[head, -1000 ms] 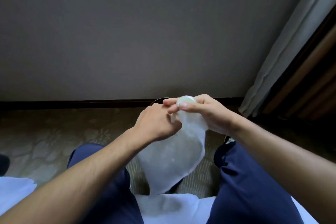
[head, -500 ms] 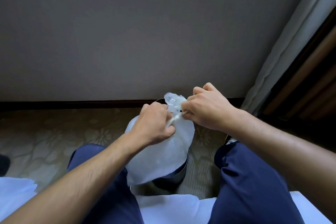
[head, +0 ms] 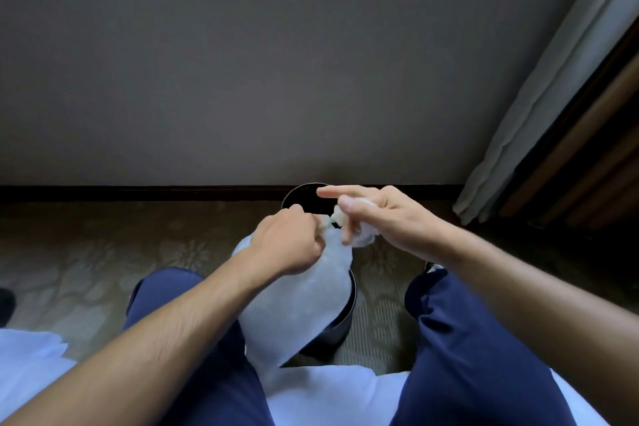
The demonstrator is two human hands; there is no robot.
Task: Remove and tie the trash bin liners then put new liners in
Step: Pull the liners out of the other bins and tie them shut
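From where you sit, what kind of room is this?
Probably a hotel bedroom: patterned carpet, a small black bin by the wall, a pale curtain, and white bedding at the near edge.

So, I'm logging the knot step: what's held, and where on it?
The white bin liner, at its gathered neck: left hand grips below the twist, right hand holds the loose end.

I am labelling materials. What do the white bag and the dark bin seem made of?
The bag: probably thin, translucent white plastic film, matte; it crumples and twists at its neck. The bin: dark, smooth, faint sheen; plastic or coated metal, I cannot tell which.
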